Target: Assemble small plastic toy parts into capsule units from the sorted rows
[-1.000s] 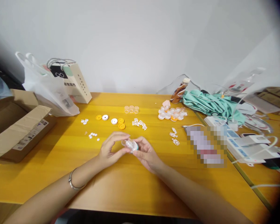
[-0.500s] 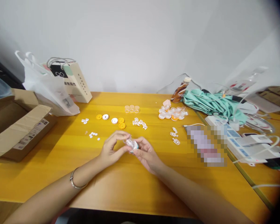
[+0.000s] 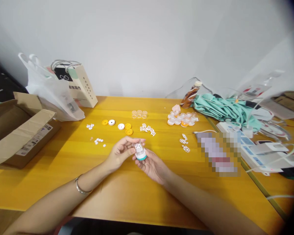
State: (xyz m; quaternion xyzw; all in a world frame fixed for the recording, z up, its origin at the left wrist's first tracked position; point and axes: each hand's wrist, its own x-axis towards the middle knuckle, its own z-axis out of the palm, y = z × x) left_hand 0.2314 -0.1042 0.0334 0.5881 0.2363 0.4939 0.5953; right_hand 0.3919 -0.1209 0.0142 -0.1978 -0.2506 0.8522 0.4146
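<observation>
A small clear-topped plastic case (image 3: 140, 151) with a white and teal base is held up over the table, and a white wheel-shaped piece shows through its clear part. My left hand (image 3: 122, 151) pinches the clear part between thumb and fingers. Curled fingers of my right hand (image 3: 154, 166) cradle the base from below and the right. Beyond the hands lie white spoked pieces (image 3: 147, 129), yellow caps (image 3: 128, 129), white caps (image 3: 121, 126) and clear cylinders (image 3: 139, 114). Small white discs (image 3: 98, 141) are scattered to the left.
At left stand a cardboard box (image 3: 36, 143), a plastic bag (image 3: 45, 88) and a paper bag (image 3: 84, 88). To the right are a cluster of clear-and-white cases (image 3: 182, 119), more spoked pieces (image 3: 183, 141), a drink bottle (image 3: 191, 94), green cloth (image 3: 220, 106) and a power strip (image 3: 250, 147).
The case has tipped more upright, showing its teal base. My right thumb has shifted off its front, and my right fingers have opened somewhat beneath it.
</observation>
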